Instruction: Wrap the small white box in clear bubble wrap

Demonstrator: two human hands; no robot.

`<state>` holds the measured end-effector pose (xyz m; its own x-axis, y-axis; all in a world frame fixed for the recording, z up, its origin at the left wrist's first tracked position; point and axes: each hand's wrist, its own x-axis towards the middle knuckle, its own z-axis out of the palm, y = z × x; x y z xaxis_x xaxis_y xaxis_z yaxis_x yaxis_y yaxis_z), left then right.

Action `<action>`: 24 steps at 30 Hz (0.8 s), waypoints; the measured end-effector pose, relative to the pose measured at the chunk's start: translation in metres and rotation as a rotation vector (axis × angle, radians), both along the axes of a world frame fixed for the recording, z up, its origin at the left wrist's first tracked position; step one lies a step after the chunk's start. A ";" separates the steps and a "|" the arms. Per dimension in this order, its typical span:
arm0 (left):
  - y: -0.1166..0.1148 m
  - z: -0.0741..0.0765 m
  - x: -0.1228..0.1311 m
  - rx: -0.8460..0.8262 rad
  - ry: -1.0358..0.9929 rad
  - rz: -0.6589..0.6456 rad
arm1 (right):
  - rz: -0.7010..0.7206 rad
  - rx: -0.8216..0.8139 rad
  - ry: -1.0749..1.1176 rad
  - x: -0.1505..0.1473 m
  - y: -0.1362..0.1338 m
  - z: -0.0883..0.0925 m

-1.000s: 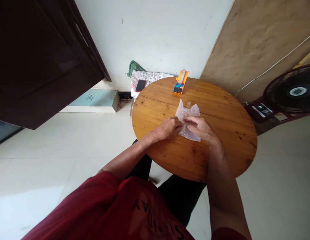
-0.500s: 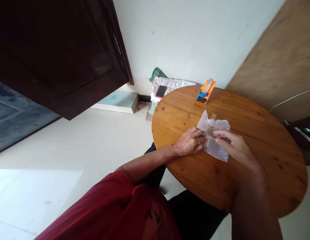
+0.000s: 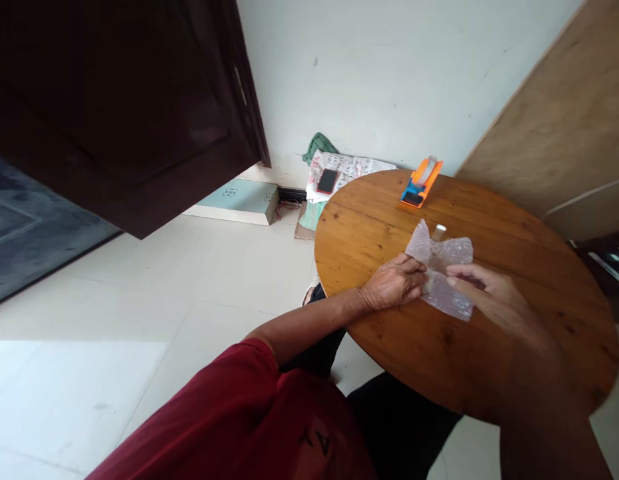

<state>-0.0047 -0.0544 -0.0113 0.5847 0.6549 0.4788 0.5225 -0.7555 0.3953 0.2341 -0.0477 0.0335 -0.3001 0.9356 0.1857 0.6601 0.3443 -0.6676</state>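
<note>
A crumpled sheet of clear bubble wrap (image 3: 452, 300) lies on the round wooden table (image 3: 359, 220), gathered at its middle. From its far edge a short piece of clear tape (image 3: 440, 232) sticks out. My left hand (image 3: 396, 281) rests on the wrap's left side, fingers curled over it and closed on it. On the right, my right hand (image 3: 482, 287) is at the wrap's middle, thumb and forefinger stretched out and slightly apart, with nothing visible between them. What lies under my fingers is partly hidden.
An orange and blue tape dispenser (image 3: 422, 183) stands near the table's far edge. Beyond the table, a phone (image 3: 327, 181) lies on printed white sacking (image 3: 346, 167). A dark door (image 3: 189, 120) is at left, a wooden board (image 3: 559, 113) at right.
The view has shifted slightly, so the table and hands appear farther right. My right hand has moved a little over the wrap; my left hand keeps its place on it.
</note>
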 end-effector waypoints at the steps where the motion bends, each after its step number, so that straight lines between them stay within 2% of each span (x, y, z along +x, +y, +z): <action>1: -0.001 0.000 0.000 0.006 -0.016 -0.003 | -0.116 -0.080 -0.062 0.000 -0.007 0.002; 3: -0.001 -0.002 -0.001 0.009 -0.063 -0.003 | -0.232 -0.194 -0.146 -0.003 -0.024 0.005; 4: -0.001 -0.004 0.000 0.008 -0.087 0.000 | -0.282 -0.187 -0.136 -0.005 -0.032 0.005; 7: 0.001 -0.010 0.001 0.035 -0.175 -0.001 | -0.413 -0.100 -0.025 -0.015 -0.051 0.000; 11: 0.003 -0.015 0.003 0.063 -0.226 -0.009 | -0.526 -0.144 0.128 -0.024 -0.063 -0.008; 14: 0.002 -0.013 0.003 0.057 -0.213 -0.001 | -0.607 -0.140 0.241 -0.033 -0.066 -0.006; 18: 0.001 -0.007 0.003 0.026 -0.155 0.003 | -0.598 -0.171 0.331 -0.047 -0.069 0.001; 22: 0.001 -0.004 0.004 -0.004 -0.075 0.005 | -0.590 -0.191 0.299 -0.055 -0.066 0.006; 24: 0.002 -0.004 0.005 -0.004 -0.061 0.017 | -0.577 -0.235 0.214 -0.057 -0.060 0.009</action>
<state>0.0003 -0.0525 -0.0156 0.5438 0.6663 0.5102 0.5098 -0.7452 0.4299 0.1772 -0.1081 0.0423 0.2827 0.9582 -0.0433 0.5390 -0.1961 -0.8192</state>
